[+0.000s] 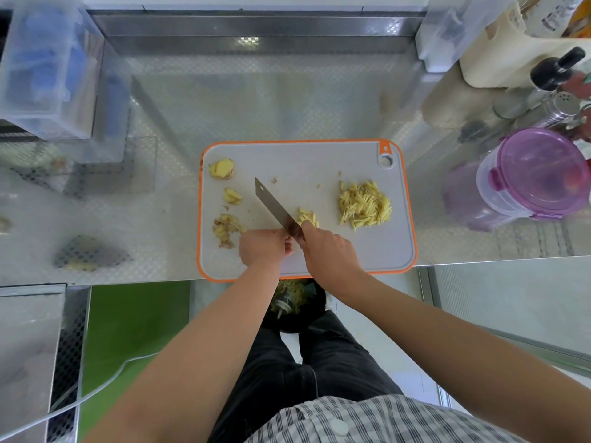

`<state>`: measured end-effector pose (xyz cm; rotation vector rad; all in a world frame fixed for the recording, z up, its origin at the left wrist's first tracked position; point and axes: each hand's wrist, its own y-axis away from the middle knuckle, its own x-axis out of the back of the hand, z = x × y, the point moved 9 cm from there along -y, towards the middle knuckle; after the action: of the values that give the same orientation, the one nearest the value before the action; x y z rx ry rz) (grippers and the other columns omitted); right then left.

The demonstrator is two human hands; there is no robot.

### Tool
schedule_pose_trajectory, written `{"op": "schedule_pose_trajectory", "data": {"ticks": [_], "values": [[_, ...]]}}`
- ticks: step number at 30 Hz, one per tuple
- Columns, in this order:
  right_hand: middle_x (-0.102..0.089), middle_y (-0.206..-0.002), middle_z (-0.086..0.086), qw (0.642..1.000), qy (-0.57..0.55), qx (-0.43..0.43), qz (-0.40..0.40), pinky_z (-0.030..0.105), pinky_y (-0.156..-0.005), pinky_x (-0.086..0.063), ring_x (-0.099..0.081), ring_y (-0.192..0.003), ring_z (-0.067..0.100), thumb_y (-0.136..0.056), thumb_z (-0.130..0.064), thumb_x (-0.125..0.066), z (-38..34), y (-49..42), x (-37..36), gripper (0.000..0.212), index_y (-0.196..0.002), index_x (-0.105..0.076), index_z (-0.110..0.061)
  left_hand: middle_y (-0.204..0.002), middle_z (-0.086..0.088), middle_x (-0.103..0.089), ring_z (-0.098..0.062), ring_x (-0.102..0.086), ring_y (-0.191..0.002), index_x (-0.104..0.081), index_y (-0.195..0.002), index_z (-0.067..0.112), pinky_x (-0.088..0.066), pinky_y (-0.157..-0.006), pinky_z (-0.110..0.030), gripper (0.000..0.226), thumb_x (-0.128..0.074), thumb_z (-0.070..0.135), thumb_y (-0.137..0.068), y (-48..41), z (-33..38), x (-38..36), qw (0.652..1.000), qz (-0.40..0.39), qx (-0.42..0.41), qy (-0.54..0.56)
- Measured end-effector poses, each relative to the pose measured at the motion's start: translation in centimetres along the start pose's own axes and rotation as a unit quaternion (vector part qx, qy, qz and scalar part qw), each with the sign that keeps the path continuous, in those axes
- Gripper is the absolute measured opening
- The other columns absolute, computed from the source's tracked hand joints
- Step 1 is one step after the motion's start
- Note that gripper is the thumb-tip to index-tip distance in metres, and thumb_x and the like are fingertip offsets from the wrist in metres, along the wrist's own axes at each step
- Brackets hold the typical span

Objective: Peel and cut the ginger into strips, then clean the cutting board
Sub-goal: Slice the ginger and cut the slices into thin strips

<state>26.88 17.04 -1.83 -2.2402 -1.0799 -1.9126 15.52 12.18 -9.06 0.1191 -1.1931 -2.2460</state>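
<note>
A grey cutting board [367, 247] with an orange rim lies on the steel counter. My right hand [329, 251] grips the handle of a cleaver [271, 204], whose blade points up and left over the board. My left hand [263, 244] is curled right beside the blade's heel; what it holds is hidden. A small batch of cut ginger [308, 215] lies just right of the blade. A bigger pile of ginger strips [364, 204] sits at the board's right. A peeled ginger chunk [221, 168], some slices [232, 196] and peel scraps [225, 231] lie along the left side.
A purple-lidded container [540, 174] stands right of the board, with bottles and a shaker [563, 105] behind it. A clear plastic box [41, 65] sits at the far left. A bin [297, 302] with scraps is below the counter edge, in front of my legs.
</note>
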Motion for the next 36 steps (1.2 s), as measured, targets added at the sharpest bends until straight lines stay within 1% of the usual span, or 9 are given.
{"op": "schedule_pose_trajectory", "data": {"ticks": [6,9,13,16,18,23,28,32,36], "values": [[-0.042,-0.077,0.0,1.0,0.023,-0.005,0.001,0.033,-0.057,-0.032,-0.045,-0.064,0.025,-0.094,-0.004,-0.041,-0.4,-0.2,-0.6,0.021,-0.113,-0.038,-0.013,-0.069,-0.003,-0.065,-0.021,-0.065,-0.069,-0.061,-0.066,0.015,-0.058,-0.074,-0.034,0.022,-0.066,0.011,-0.087,0.3,0.3,0.3,0.999,0.017,-0.026,-0.025],[-0.044,-0.078,-0.001,1.0,0.004,-0.003,0.001,0.033,-0.057,-0.032,-0.052,-0.067,0.028,-0.097,-0.01,-0.041,0.0,-0.3,-0.9,0.014,-0.11,-0.038,-0.013,-0.069,-0.004,-0.066,-0.022,-0.066,-0.068,-0.061,-0.064,0.018,-0.058,-0.072,-0.035,0.023,-0.066,0.012,-0.086,0.3,0.4,0.5,0.998,0.026,-0.038,-0.04],[-0.049,-0.077,0.002,0.996,-0.086,0.003,0.018,0.033,-0.058,-0.033,-0.048,-0.067,0.027,-0.101,-0.025,-0.04,1.4,-0.6,0.1,0.015,-0.105,-0.042,-0.012,-0.043,-0.001,-0.051,-0.014,-0.048,-0.038,-0.054,-0.047,0.018,-0.046,-0.046,-0.024,0.042,-0.062,0.0,-0.084,0.5,0.2,0.0,0.999,0.026,-0.035,-0.028],[-0.046,-0.066,0.0,0.988,-0.131,-0.003,0.078,0.032,-0.053,-0.029,-0.045,-0.062,0.028,-0.1,-0.025,-0.041,2.6,-0.2,2.0,0.014,-0.095,-0.038,-0.013,-0.046,-0.005,-0.057,-0.017,-0.052,-0.039,-0.064,-0.057,0.004,-0.056,-0.054,-0.03,0.022,-0.064,-0.001,-0.079,1.0,0.4,0.6,0.996,0.073,-0.049,-0.033],[-0.039,-0.06,-0.002,0.99,-0.122,0.003,0.073,0.032,-0.053,-0.029,-0.043,-0.06,0.028,-0.1,-0.025,-0.041,2.6,-0.1,2.3,0.015,-0.091,-0.033,-0.016,-0.051,-0.007,-0.063,-0.019,-0.058,-0.044,-0.068,-0.063,0.005,-0.061,-0.063,-0.038,0.017,-0.066,0.001,-0.079,1.3,0.5,0.7,0.994,0.08,-0.06,-0.035],[-0.036,-0.061,-0.003,0.994,-0.107,-0.003,0.03,0.034,-0.055,-0.033,-0.042,-0.061,0.029,-0.1,-0.024,-0.04,2.4,0.0,1.3,0.017,-0.089,-0.03,-0.016,-0.049,-0.002,-0.064,-0.02,-0.062,-0.046,-0.069,-0.062,0.014,-0.06,-0.07,-0.043,0.019,-0.063,0.01,-0.08,1.1,0.7,0.7,0.989,0.076,-0.095,-0.08],[-0.036,-0.061,-0.002,0.993,-0.115,-0.013,0.036,0.033,-0.056,-0.031,-0.039,-0.059,0.027,-0.1,-0.024,-0.038,2.5,0.3,1.4,0.016,-0.089,-0.029,-0.016,-0.051,-0.003,-0.065,-0.023,-0.066,-0.051,-0.067,-0.06,0.017,-0.06,-0.067,-0.043,0.021,-0.063,0.017,-0.081,1.4,1.6,1.0,0.983,0.094,-0.124,-0.097],[-0.043,-0.073,0.002,0.995,-0.096,-0.011,0.025,0.034,-0.058,-0.032,-0.042,-0.065,0.029,-0.101,-0.024,-0.038,1.7,0.2,1.1,0.013,-0.1,-0.037,-0.011,-0.05,-0.001,-0.065,-0.024,-0.067,-0.053,-0.065,-0.053,0.019,-0.06,-0.066,-0.042,0.03,-0.067,0.028,-0.081,1.4,2.1,1.0,0.981,0.098,-0.119,-0.115],[-0.042,-0.073,0.002,0.995,-0.094,-0.018,0.012,0.034,-0.059,-0.033,-0.042,-0.066,0.029,-0.101,-0.024,-0.038,1.5,0.0,0.7,0.014,-0.103,-0.039,-0.01,-0.051,0.0,-0.066,-0.023,-0.067,-0.056,-0.065,-0.052,0.019,-0.059,-0.067,-0.041,0.033,-0.069,0.035,-0.08,1.2,2.3,0.9,0.979,0.094,-0.112,-0.138]]}}
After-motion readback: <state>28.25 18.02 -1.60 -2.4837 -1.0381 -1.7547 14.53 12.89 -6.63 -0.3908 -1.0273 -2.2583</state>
